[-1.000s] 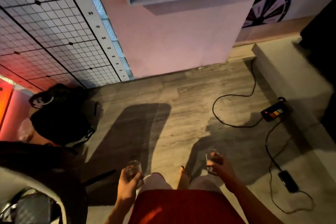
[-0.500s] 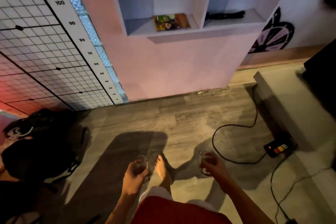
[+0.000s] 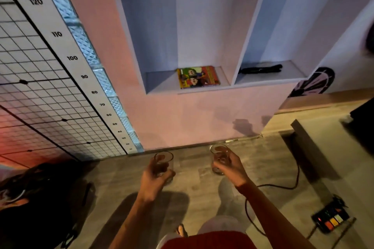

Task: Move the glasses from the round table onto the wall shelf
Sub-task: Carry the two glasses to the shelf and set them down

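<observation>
I stand facing the wall shelf (image 3: 162,87), a recessed niche with two compartments in a pink wall. My left hand (image 3: 153,178) grips a clear glass (image 3: 164,159), held upright at waist height below the left compartment. A second clear glass (image 3: 219,155) is in my right hand (image 3: 232,168), also upright, a little to the right and at about the same height. Both glasses are well below the shelf floor. The round table is out of view.
A colourful book (image 3: 198,77) lies in the left compartment; a black object (image 3: 261,69) lies in the right one. A power strip (image 3: 330,219) and black cable (image 3: 279,187) lie on the floor at right. A dark bag (image 3: 38,198) sits at lower left, beside a wire grid panel (image 3: 40,97).
I have walked toward the wall, so the shelf now fills the upper view. Both hands have risen with their glasses still gripped.
</observation>
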